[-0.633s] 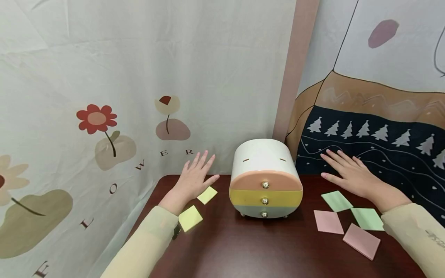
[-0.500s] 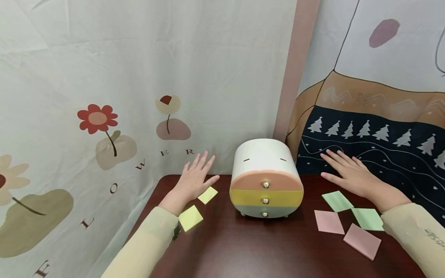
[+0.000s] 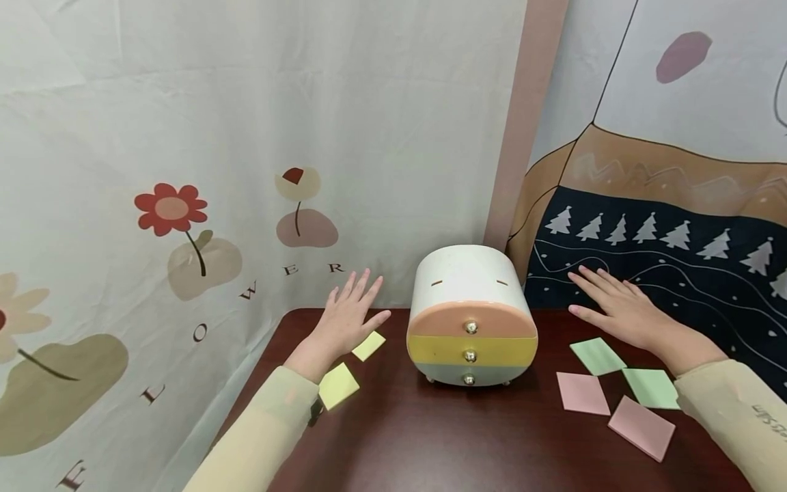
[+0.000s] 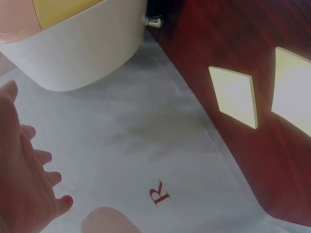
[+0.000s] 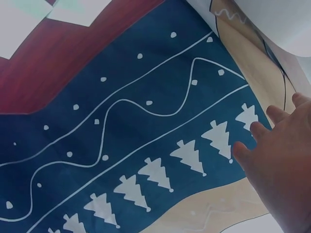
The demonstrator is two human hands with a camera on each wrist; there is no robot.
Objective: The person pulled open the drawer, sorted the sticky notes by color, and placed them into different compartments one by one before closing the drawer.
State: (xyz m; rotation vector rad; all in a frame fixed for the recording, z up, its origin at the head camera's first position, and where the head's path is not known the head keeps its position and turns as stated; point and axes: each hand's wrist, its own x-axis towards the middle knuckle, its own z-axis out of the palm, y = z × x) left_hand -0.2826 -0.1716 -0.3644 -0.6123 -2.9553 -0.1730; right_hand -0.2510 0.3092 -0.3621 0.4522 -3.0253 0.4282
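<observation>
My left hand [image 3: 344,321], fingers spread and straight, hovers over the table's left side and holds nothing. Below it lie two yellow sticky-note pads [image 3: 339,387], the farther one [image 4: 235,95] partly covered by the hand in the head view. On the right, my right hand [image 3: 624,311] is likewise spread and holds nothing. Two green pads [image 3: 597,356] and two pink pads [image 3: 641,428] lie below and in front of it. Between the hands stands a small white drawer box [image 3: 467,273] with orange, yellow and grey-green drawers, all pushed in, each with a round metallic knob.
The dark red-brown table [image 3: 424,437] runs back to a pale curtain [image 3: 393,137] printed with flowers and letters. Behind my right hand hangs a dark blue cloth panel [image 5: 146,87] with white trees. The box stands near the table's back edge.
Both hands stay spread in nearly the same place. The whole head view shifts very slightly; the pads and drawer box have not moved.
</observation>
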